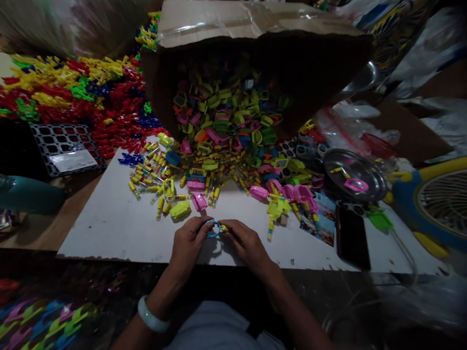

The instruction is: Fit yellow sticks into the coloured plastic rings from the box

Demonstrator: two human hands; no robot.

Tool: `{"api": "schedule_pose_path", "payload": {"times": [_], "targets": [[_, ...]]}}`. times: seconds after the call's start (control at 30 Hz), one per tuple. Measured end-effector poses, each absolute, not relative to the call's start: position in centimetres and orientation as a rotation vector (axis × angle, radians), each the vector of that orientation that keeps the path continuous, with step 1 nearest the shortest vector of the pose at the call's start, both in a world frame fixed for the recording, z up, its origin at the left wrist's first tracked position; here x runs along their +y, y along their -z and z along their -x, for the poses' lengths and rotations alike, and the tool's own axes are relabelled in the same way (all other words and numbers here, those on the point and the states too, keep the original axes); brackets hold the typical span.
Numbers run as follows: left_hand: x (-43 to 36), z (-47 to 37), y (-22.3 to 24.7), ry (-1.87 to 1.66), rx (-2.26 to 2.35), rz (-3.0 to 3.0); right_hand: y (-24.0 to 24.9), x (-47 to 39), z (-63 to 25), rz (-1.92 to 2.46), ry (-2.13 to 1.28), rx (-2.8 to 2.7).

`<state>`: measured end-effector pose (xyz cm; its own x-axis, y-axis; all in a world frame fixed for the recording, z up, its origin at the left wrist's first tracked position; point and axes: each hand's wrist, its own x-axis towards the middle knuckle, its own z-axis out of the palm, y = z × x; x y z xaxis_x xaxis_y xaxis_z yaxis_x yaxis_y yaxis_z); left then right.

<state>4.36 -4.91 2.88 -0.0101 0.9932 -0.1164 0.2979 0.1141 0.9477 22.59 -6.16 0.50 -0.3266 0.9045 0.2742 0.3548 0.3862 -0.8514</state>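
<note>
**Two hands pinch a small blue ring**

The blue ring [213, 229] is thin, round and smooth plastic. It sits just above the white board [120, 228], near the board's front edge and in the middle. A tiny yellow bit [224, 228] touches the ring on its right side.

The board is flat and pale, with small dark specks. Behind the hands lies a heap of toy parts [219, 170] — pink, green, yellow and blue, some looped, some like short sticks. They spill out of a big brown cardboard box [255, 29] tipped on its side. On the left sits a bumpy pile of red and yellow plastic pieces [73, 92]. On the right is a shiny round metal bowl [353, 175] with a pink loop in it, and a flat black phone [352, 238] beside it.

The board is bare to the left of the hands and in a strip right in front of the heap. The phone and bowl crowd the right side.

The left hand [188, 243] is curled, its fingers closed on the ring's left side. A pale bangle [151, 316] is on that wrist. The right hand [246, 243] is curled too — its fingertips pinch the yellow bit at the ring. Both wrists reach in from the bottom and the hands meet in the middle.
</note>
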Motion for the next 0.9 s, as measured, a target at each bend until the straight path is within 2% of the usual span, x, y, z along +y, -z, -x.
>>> {"api": "schedule_pose_path", "payload": {"times": [0.23, 0.47, 0.67, 0.8, 0.9], "targets": [[-5.1, -4.4, -2.6, -0.958, 1.484, -1.324, -0.6, -6.1, -22.4, 1.081, -0.786, -2.036], [-5.0, -4.6, -3.4, -0.849, 1.511, -1.151, -1.8, -6.6, -22.0, 1.241, -0.197, -2.463], [-4.7, -5.0, -2.9, -0.685, 1.504, -1.072, -0.6, -6.6, -22.3, 1.142, -0.108, -2.65], [-4.2, -4.6, -3.4, -0.753, 1.499, -1.128, -1.6, -4.9, -26.8, 1.254, -0.106, -2.433], [-3.0, -3.7, -3.9, -0.918, 1.779, -1.499, -2.7, -2.8, -29.8, 1.649, 0.125, -2.033]]}}
